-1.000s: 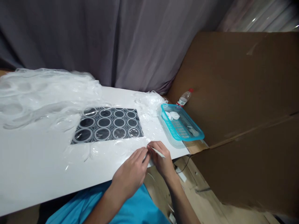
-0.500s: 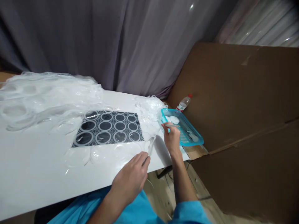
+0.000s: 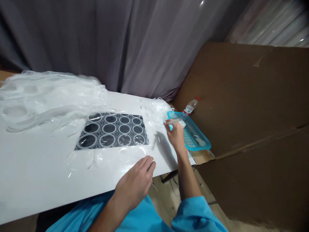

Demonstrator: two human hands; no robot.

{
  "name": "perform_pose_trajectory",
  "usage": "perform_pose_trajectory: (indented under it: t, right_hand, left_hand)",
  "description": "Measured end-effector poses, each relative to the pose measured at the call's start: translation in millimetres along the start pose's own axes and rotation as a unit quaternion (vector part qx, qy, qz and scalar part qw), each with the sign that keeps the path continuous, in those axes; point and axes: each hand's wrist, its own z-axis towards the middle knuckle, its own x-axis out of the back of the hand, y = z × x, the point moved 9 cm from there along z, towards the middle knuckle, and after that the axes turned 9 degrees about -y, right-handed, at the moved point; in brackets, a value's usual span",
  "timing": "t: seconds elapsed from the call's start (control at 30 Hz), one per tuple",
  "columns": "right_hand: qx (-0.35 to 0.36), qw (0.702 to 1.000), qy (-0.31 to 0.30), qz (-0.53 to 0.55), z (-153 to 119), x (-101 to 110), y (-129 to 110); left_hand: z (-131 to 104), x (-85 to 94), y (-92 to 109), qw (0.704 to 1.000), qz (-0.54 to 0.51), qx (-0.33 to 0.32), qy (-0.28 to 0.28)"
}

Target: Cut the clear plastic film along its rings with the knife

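Observation:
My right hand [image 3: 175, 133] is closed around a thin pale stick-like tool [image 3: 173, 121], whose exact kind I cannot make out. It is raised over the table beside the near left rim of a blue plastic basket [image 3: 204, 141]. My left hand [image 3: 137, 177] rests at the table's front edge with its fingers curled together; whatever is in them is hidden. Beyond it lies a dark sheet with rows of pale rings [image 3: 116, 130], with clear film over and around it. A heap of white, thin ring-like scraps [image 3: 155, 111] sits between sheet and basket.
A large pile of clear plastic sheets with ring outlines [image 3: 48, 93] covers the table's back left. Behind the basket is a bottle with a red cap [image 3: 191, 106]. Brown cardboard panels [image 3: 253, 96] stand at the right, and a grey curtain [image 3: 103, 42] hangs behind.
The white strip that stretched up from my left hand is gone from there. My right hand has shifted slightly left and up with the tool. The left hand has hardly moved.

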Motion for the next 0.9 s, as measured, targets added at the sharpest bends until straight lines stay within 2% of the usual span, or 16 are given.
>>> perform_pose_trajectory:
  t: [0.13, 0.23, 0.4, 0.5, 0.63, 0.9]
  right_hand:
    - [-0.030, 0.978, -0.109, 0.175, -42, -27, -21]
    - [-0.063, 0.951, -0.180, 0.243, -78, -41, -33]
    - [-0.097, 0.944, -0.192, 0.250, -112, -42, -34]
    - [-0.103, 0.948, -0.181, 0.242, -115, -40, -35]
    - [-0.084, 0.945, -0.195, 0.249, -108, -46, -50]
    - [-0.056, 0.922, -0.261, 0.280, -101, -71, -81]
  left_hand:
    - [0, -0.3, 1, 1.000, 0.015, -0.005, -0.003]
    - [0, -0.9, 2, 1.000, 0.023, -0.007, -0.003]
    - [1, 2.0, 2, 1.000, 0.017, -0.006, 0.010]
    - [2, 4.4, 5, 1.000, 0.020, -0.017, 0.006]
    - [-3, 8.2, 5, 1.000, 0.009, -0.009, 0.016]
    - [-39, 7.2, -1, 0.994, 0.093, 0.038, 0.051]
